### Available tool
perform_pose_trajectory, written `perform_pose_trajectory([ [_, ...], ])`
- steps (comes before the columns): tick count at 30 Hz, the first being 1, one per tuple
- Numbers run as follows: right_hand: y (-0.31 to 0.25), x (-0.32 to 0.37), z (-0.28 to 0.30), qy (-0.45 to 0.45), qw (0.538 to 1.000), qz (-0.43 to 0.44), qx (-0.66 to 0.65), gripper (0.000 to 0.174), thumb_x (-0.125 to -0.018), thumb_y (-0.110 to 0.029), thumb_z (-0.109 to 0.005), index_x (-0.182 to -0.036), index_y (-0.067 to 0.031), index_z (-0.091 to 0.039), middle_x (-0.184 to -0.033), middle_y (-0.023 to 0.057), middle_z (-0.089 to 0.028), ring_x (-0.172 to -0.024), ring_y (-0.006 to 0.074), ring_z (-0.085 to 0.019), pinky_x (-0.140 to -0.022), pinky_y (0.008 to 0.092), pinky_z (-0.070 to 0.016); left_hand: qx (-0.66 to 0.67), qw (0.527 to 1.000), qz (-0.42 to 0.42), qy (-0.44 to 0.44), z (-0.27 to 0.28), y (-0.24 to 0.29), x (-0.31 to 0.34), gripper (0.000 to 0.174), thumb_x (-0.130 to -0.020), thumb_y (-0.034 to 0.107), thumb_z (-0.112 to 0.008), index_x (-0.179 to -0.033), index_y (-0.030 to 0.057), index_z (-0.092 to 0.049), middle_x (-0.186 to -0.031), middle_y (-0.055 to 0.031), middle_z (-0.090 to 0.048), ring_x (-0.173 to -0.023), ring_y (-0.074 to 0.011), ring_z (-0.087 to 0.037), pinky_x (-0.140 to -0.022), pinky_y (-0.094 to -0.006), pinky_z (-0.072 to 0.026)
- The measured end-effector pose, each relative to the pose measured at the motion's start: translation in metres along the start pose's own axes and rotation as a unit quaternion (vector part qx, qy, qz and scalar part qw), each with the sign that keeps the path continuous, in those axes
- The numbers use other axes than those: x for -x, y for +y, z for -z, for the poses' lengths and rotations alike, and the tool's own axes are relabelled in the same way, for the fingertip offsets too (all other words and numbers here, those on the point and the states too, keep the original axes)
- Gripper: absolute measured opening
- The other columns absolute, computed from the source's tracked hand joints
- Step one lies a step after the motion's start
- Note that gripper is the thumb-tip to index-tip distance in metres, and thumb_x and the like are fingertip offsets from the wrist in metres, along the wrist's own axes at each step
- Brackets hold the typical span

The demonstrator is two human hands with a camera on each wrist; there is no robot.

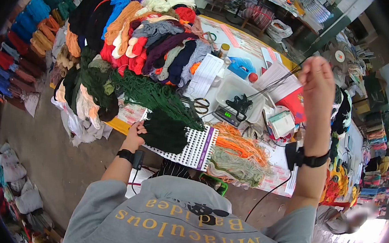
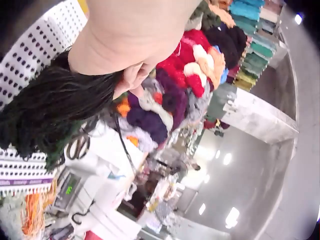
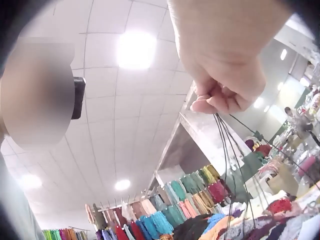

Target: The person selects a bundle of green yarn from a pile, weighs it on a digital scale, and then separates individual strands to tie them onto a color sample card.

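Observation:
My left hand (image 1: pixel 134 135) is at the near left edge of the table, gripping one end of a dark, near-black bundle of yarn (image 1: pixel 165 133). In the left wrist view, the bundle (image 2: pixel 60 102) hangs from under the thumb and fingers over a white card with rows of dark holes (image 2: pixel 47 37). Raised high at the right, my right hand (image 1: pixel 318 79) pinches several long dark strands (image 1: pixel 278 85) between thumb and fingertips. In the right wrist view these strands (image 3: pixel 225 142) hang down from the fingertips. A long dark-green yarn heap (image 1: pixel 159 97) lies beyond the bundle.
A scale with green digits (image 1: pixel 227 115) stands beside a clear plastic box (image 1: pixel 227 85) and black-handled scissors (image 1: pixel 201 106). Orange yarn (image 1: pixel 237 139) lies right of the card. Many-coloured skeins (image 1: pixel 132 37) pile up at the back left. White plastic bags (image 1: pixel 82 130) hang at the table's left edge.

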State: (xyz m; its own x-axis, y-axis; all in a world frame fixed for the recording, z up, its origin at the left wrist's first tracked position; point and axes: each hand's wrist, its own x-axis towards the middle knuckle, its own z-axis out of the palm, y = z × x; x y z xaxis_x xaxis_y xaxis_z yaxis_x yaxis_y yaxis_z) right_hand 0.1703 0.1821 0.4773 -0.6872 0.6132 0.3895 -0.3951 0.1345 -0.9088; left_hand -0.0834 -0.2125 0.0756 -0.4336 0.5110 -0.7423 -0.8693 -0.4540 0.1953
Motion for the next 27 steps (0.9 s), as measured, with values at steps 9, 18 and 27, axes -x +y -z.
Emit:
perform_pose_trajectory([
  [9, -0.057, -0.084, 0.019, 0.041, 0.995, 0.091, 0.019, 0.020, -0.095, -0.014, -0.046, -0.101, 0.0029, -0.055, -0.119, 0.0201, -0.054, -0.113, 0.0308, -0.054, -0.089, 0.0306, -0.0495, 0.063, 0.989, -0.074, 0.107, 0.039, 0.031, -0.014, 0.019, -0.093, 0.017, -0.047, -0.091, 0.0034, -0.060, -0.054, 0.0027, -0.040, -0.041, -0.0083, -0.032, -0.043, -0.0236, -0.0326],
  [18, -0.056, -0.096, 0.051, 0.024, 0.994, 0.090, 0.051, 0.019, -0.095, -0.014, -0.046, -0.099, 0.0020, -0.055, -0.128, 0.0207, -0.048, -0.120, 0.0298, -0.048, -0.098, 0.0352, -0.0426, -0.008, 0.992, -0.106, 0.073, 0.003, 0.033, -0.005, 0.022, -0.095, 0.022, -0.047, -0.091, 0.0044, -0.058, -0.056, 0.0028, -0.041, -0.043, -0.0084, -0.033, -0.048, -0.0242, -0.0342],
  [27, 0.017, -0.064, 0.014, -0.043, 0.996, -0.069, 0.033, 0.018, -0.095, -0.019, -0.048, -0.097, -0.0032, -0.055, -0.124, 0.0154, -0.053, -0.111, 0.0269, -0.054, -0.093, 0.0347, -0.0439, -0.129, 0.952, -0.016, -0.279, -0.144, 0.001, 0.070, 0.038, -0.097, 0.033, -0.040, -0.109, 0.0014, -0.057, -0.069, -0.0001, -0.042, -0.057, -0.0095, -0.038, -0.062, -0.0262, -0.0376],
])
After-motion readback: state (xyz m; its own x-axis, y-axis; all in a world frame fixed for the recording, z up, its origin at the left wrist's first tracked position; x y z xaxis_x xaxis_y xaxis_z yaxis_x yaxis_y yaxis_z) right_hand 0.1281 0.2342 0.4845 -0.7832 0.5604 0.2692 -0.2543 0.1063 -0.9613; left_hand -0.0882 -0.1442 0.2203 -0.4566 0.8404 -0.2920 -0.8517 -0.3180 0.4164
